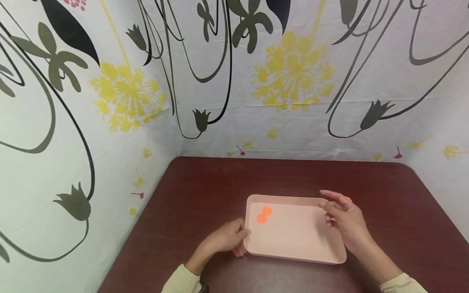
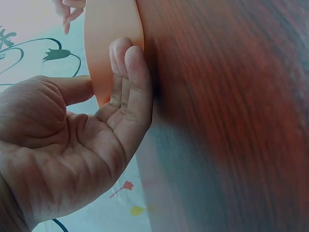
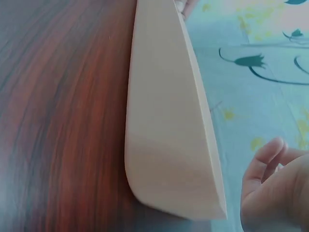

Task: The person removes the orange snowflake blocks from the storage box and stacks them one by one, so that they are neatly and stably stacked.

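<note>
A shallow peach-coloured rectangular tray (image 1: 289,240) lies on the dark wood table. My left hand (image 1: 230,238) holds its left end, with the thumb at the rim. In the left wrist view, the fingers (image 2: 137,92) of that hand lie along the tray's outer wall (image 2: 113,24). Inside the tray, near its far left corner, small bright orange round pieces (image 1: 261,218) lie close together. My right hand (image 1: 346,221) hovers over the tray's right end, index finger stretched out and the other fingers bent, with nothing visible in its grasp. Behind its knuckles peeks another orange piece (image 1: 348,199), mostly hidden.
The reddish-brown table (image 1: 205,183) has rounded far corners. A white cloth (image 1: 238,89) printed with yellow and grey-green flowers hangs behind the table and along its left side. Pale yellow sleeves (image 1: 403,283) cover both forearms.
</note>
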Demonstrator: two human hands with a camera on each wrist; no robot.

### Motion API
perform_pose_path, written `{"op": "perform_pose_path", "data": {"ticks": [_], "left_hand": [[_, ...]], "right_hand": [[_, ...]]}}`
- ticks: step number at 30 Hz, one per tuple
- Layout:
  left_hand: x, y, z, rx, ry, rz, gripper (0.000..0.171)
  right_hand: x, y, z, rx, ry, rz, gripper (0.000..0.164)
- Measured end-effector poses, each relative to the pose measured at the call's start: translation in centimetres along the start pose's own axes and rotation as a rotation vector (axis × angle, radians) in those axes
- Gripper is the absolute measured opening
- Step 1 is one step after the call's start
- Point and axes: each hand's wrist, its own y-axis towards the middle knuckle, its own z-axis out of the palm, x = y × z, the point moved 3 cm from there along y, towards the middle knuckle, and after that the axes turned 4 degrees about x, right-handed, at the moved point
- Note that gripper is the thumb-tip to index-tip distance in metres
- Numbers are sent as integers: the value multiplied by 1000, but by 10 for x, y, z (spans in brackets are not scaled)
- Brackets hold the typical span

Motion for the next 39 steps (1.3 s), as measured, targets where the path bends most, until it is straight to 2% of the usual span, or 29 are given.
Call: {"op": "perform_pose_path", "data": {"ticks": [9,18,24,27,33,39], "left_hand": [[-1,0,1,-5,-2,-6,24],[-2,0,1,-8,-4,-7,24],[-2,0,1,-3,1,-3,24],[-1,0,0,-1,5,-6,23],[0,1,0,5,13,-14,22],[-2,0,1,-3,12,-13,23]], "right_hand": [[-5,7,26,36,-147,73,45],[-13,18,54,139,-279,26,50],[-24,26,67,214,-333,110,50],[-29,30,74,219,-355,140,48],[-34,37,86,233,-390,140,46],[-43,43,97,246,-426,92,42]]}}
